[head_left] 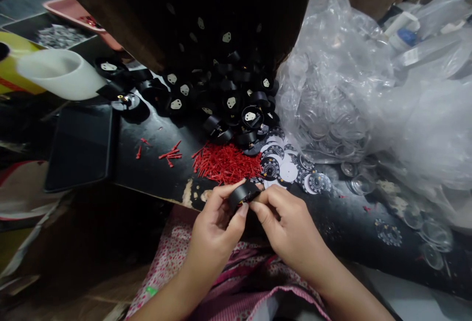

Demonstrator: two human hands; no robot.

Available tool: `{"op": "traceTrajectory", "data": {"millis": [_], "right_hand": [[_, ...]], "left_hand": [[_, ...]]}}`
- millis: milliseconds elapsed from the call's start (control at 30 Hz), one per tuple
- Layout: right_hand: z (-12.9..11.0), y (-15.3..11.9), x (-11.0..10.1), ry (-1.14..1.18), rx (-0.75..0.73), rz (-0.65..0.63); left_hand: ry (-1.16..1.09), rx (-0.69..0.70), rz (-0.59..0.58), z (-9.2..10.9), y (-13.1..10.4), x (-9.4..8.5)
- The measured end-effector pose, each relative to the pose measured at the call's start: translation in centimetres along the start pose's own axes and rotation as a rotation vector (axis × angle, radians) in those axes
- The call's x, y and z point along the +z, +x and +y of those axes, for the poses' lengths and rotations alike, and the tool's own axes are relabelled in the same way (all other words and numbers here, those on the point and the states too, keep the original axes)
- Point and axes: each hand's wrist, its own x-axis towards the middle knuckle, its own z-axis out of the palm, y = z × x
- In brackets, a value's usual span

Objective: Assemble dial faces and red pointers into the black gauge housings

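At the front edge of the table, my left hand (pixel 217 227) grips a round black gauge housing (pixel 240 196) between thumb and fingers, tilted on its side. My right hand (pixel 283 218) is closed in a pinch at the housing's right side; whatever lies between its fingertips is hidden. Just beyond the hands lies a heap of red gauge pointers (pixel 226 163). Printed dial discs (pixel 271 167), black and white, are piled to its right. Many more black housings (pixel 231 102) with pale metal plates are heaped behind, spilling from a dark box.
A clear plastic bag (pixel 332 90) of transparent covers stands on the right, with loose clear covers (pixel 435 232) near it. To the left are a black phone-like slab (pixel 81 144), a white cup (pixel 62 72) and a tray of small metal parts (pixel 61 36). A cardboard box (pixel 121 21) overhangs the back.
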Motion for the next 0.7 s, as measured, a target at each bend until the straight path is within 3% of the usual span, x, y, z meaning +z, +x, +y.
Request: {"op": "traceTrajectory", "data": {"millis": [167,267,400,500,633,700], "right_hand": [[-0.1,-0.1,0.8,0.028,0.023,0.019],[0.0,0.2,0.4,-0.023,0.024,0.013],[0.3,0.7,-0.6,-0.175,-0.124,0.068],[0.8,1.0,-0.8,-0.368,-0.249,0.069],[1.3,1.5,-0.4,-0.537,-0.323,0.08],[1.3,1.7,0.0,-0.572,-0.34,0.1]], "left_hand": [[0.073,0.024,0.05,0.1,-0.4,-0.5],[-0.014,-0.068,-0.02,-0.2,0.1,-0.6],[-0.262,-0.263,-0.168,-0.7,0.8,-0.7],[-0.299,-0.301,-0.195,-1.2,0.8,-0.9],[-0.291,-0.309,-0.099,-1.5,0.5,-0.3],[-0.344,-0.401,0.003,-1.4,0.3,0.4]]}}
